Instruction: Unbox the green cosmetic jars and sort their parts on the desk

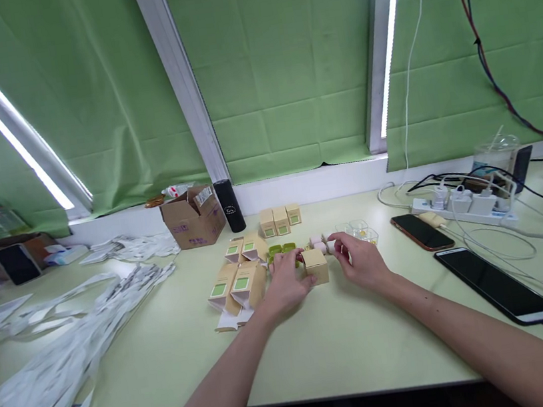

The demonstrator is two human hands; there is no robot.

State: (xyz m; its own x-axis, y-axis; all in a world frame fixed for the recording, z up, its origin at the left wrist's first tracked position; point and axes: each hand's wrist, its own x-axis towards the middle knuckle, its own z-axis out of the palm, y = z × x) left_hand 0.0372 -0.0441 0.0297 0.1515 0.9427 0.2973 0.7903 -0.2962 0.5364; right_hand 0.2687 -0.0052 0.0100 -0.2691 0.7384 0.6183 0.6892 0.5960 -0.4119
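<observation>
Pale green, the tabletop (370, 331) has bare room between the forearms down to its near edge. White strips (92, 330) crowd its left. At the back stands a cardboard box (190, 221), flaps up, contents hidden. The left hand (286, 279) curls, thumb and fingers against the left side of a small tan box (317, 270); the right hand (354, 256) has its fingertips nearly closed on a small white piece (331, 247). The tan box sits between the hands, a plain side facing the wearer, long axis unclear. Behind the right hand, a clear container (358, 225) holds yellowish bits.
</observation>
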